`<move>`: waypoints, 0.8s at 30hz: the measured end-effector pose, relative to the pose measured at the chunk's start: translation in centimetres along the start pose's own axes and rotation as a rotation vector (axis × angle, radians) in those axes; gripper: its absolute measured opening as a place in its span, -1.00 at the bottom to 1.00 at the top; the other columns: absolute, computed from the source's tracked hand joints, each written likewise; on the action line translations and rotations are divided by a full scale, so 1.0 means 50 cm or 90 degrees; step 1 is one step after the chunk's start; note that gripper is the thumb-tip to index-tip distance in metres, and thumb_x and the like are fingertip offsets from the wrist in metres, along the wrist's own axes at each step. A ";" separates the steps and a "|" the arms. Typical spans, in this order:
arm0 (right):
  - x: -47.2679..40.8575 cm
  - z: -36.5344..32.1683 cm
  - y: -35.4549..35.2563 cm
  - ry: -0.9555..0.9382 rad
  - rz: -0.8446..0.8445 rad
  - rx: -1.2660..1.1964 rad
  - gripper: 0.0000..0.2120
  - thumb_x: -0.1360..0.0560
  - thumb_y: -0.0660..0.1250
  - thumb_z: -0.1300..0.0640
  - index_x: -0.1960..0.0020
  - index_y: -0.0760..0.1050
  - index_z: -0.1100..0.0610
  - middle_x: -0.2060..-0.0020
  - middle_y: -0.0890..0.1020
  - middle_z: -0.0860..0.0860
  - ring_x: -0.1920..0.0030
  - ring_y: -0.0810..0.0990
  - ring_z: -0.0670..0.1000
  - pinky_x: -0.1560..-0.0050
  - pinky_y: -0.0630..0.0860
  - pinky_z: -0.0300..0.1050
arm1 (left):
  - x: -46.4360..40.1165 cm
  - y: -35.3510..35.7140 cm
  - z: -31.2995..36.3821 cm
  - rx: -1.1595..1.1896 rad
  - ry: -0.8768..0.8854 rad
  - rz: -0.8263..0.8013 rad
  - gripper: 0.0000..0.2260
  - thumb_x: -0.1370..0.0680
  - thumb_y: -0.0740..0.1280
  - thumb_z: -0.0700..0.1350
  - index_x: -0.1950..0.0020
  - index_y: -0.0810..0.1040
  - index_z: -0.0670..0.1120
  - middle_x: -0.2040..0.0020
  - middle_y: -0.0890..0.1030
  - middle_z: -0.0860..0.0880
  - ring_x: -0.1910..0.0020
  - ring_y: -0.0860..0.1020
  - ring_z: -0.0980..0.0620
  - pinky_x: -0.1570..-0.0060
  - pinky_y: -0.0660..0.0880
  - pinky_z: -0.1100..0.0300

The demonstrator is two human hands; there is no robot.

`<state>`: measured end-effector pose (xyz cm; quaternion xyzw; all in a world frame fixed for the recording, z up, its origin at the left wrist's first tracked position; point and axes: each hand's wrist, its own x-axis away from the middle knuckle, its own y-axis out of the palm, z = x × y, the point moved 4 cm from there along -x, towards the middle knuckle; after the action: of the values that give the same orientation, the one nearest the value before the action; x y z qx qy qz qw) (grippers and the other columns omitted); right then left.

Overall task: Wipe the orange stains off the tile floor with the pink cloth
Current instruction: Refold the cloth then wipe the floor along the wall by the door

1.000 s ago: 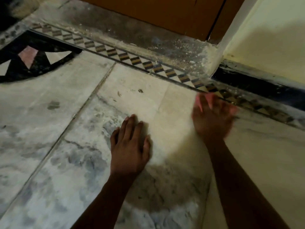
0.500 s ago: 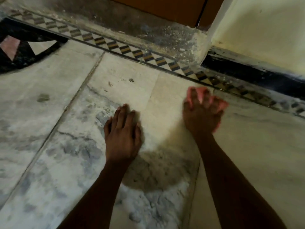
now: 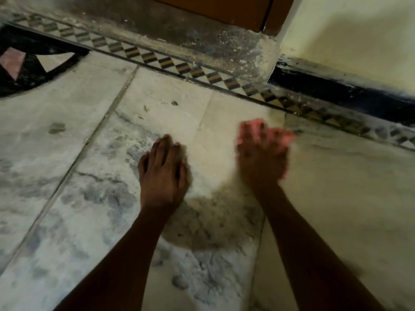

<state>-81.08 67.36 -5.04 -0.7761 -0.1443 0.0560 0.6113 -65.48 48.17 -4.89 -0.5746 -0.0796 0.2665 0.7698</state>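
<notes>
Head view: left hand (image 3: 162, 170) lies flat at frame centre, fingers straight and together, palm pressed on the floor (image 3: 67, 176) as a brace, holding nothing. Right hand (image 3: 262, 158) sits right of centre, motion-blurred, on top of the cloth (image 3: 253, 126); pink shows only past the fingertips and along the hand's right edge, the rest is hidden under the palm. Fingers look spread over the cloth, but blur hides whether they curl round it, so grip can't be told. Cloth is on the pale tile just below the border strip (image 3: 202, 74) of dark and yellow diamonds, which runs from upper left down to the right edge. No clear orange stain visible on the floor; it's either under the hand or lost in dim light. Door (image 3: 224, 10) and wall (image 3: 348, 41) at top. Step looks like mid-scrub. To do it well: keep the cloth bunched fully under the palm so it doesn't slip out, bear weight through the braced left hand, use short overlapping strokes, then lift to check the spot. Risk: smearing dust into the tile joint.
</notes>
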 end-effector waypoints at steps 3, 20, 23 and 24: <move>0.142 -0.071 0.028 -0.190 -0.005 0.038 -0.45 -0.69 -0.02 -0.26 -0.67 0.05 -0.33 -0.73 0.05 -0.08 -0.72 0.00 0.16 -0.63 0.05 0.35 | 0.001 -0.007 0.002 0.016 0.002 -0.006 -0.52 -0.64 0.17 0.05 -0.54 0.47 -0.07 -0.64 0.35 -0.13 -0.63 0.30 -0.14 -0.53 0.23 -0.19; 0.203 -0.077 0.032 -0.310 -0.045 0.076 -0.48 -0.70 -0.10 -0.28 -0.65 -0.04 -0.43 -0.72 0.01 -0.16 -0.72 0.01 0.06 -0.63 0.11 0.29 | -0.035 -0.080 -0.141 0.007 -0.001 0.010 -0.42 -0.64 0.11 0.07 -0.59 0.41 -0.19 -0.59 0.40 -0.28 -0.55 0.40 -0.29 -0.49 0.40 -0.19; 0.126 -0.024 0.022 -0.120 -0.013 0.059 -0.46 -0.67 -0.18 -0.31 -0.65 -0.08 -0.42 -0.73 0.00 -0.12 -0.72 -0.02 0.13 -0.65 -0.02 0.36 | -0.027 -0.078 -0.205 -0.046 0.000 0.013 -0.46 -0.69 0.09 0.12 -0.60 0.41 -0.11 -0.64 0.35 -0.17 -0.62 0.33 -0.19 -0.56 0.30 -0.19; 0.079 -0.034 0.019 -0.046 0.017 0.043 -0.45 -0.67 -0.17 -0.32 -0.66 -0.06 -0.40 -0.73 0.01 -0.09 -0.72 -0.02 0.17 -0.65 -0.05 0.37 | -0.027 -0.076 -0.210 -0.037 -0.009 0.024 -0.47 -0.69 0.11 0.12 -0.60 0.42 -0.10 -0.64 0.36 -0.14 -0.62 0.33 -0.16 -0.56 0.31 -0.18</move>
<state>-76.73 66.74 -5.21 -0.7542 -0.1540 0.0970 0.6309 -60.92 37.88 -4.54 -0.5961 -0.0817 0.2822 0.7472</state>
